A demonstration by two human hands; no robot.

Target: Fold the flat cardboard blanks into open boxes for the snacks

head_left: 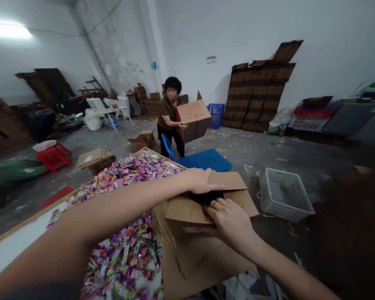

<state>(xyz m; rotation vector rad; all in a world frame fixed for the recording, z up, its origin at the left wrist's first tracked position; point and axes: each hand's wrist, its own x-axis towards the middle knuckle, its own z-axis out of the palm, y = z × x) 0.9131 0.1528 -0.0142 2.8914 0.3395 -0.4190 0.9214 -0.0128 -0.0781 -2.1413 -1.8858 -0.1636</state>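
A brown cardboard box (187,210) stands in front of me with its top flaps partly folded in and a dark gap between them. At the far flap, my left hand (201,180) grips the cardboard, its thumb stretched along the near side and its other fingers mostly hidden. My right hand (233,218) is closed on the near flap, fingers bent over the edge by the gap and the thumb lower down; a ring shows on one finger. Flat cardboard sheets (203,262) lie under the box. Beside it, many small colourful wrapped packets (128,250) cover a white, wood-edged table (15,250).
Across the table a person (167,110) carries an open cardboard box (193,118). A blue plastic chair (203,160) stands just beyond my box. To the right sits a white plastic crate (286,196). Red stools (54,156) and folded cartons (95,158) are left; stacked cartons (256,96) line the wall.
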